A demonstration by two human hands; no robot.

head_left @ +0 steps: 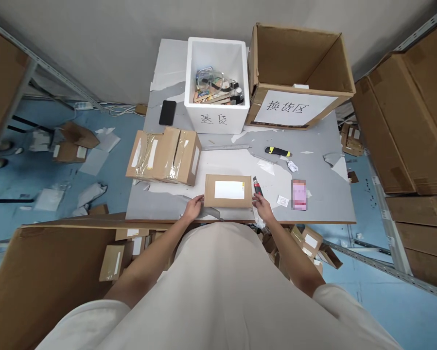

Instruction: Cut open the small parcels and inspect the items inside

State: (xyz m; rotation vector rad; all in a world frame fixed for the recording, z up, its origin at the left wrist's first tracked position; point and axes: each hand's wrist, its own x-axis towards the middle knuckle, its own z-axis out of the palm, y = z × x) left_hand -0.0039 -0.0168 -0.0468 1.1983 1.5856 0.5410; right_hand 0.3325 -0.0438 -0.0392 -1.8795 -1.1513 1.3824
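Observation:
A small flat cardboard box [211, 190] with a white label lies near the table's front edge. My left hand [193, 208] is at its left side, with the fingertips on the lower left edge. On the opposite side my right hand [262, 207] holds the lower right edge between thumb and fingers. A red and black utility knife [257, 185] lies just beyond my right fingers. Left of the small box stand taped cardboard boxes [163, 156]. A black and yellow knife [278, 151] rests farther back, and a pink packet [299, 195] lies to the right.
At the back of the table [323, 204] stand a white foam box [218, 121] of mixed items and a large open carton [335, 92]. A black phone [167, 113] lies at the back left. Shelving with cartons [389, 121] flanks the right; a big open carton [50, 262] is below left.

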